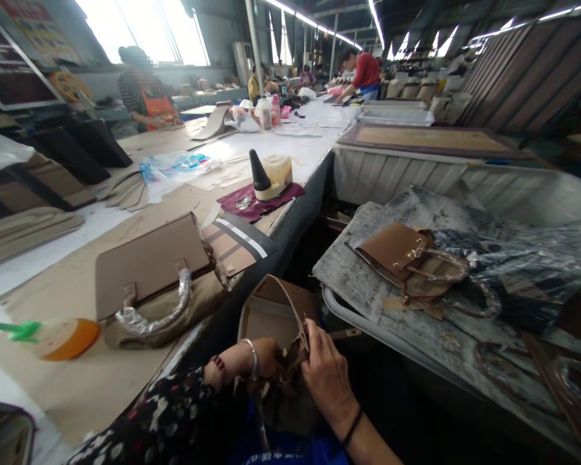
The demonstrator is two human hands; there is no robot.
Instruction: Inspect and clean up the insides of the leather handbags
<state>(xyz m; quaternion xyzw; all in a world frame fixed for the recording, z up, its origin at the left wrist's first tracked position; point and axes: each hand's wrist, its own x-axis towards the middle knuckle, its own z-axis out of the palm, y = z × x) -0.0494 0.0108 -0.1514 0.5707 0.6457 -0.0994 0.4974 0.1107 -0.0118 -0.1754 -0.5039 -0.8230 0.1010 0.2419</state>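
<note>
Tan handbag [274,316] is held open ahead of and below the grip, the right hand [326,369] clamped on it, while whether the left hand [267,357] is closed cannot be told among the brown folds [291,361] beside it, and the thin edge [297,311] should be kept steady to avoid creasing.
</note>
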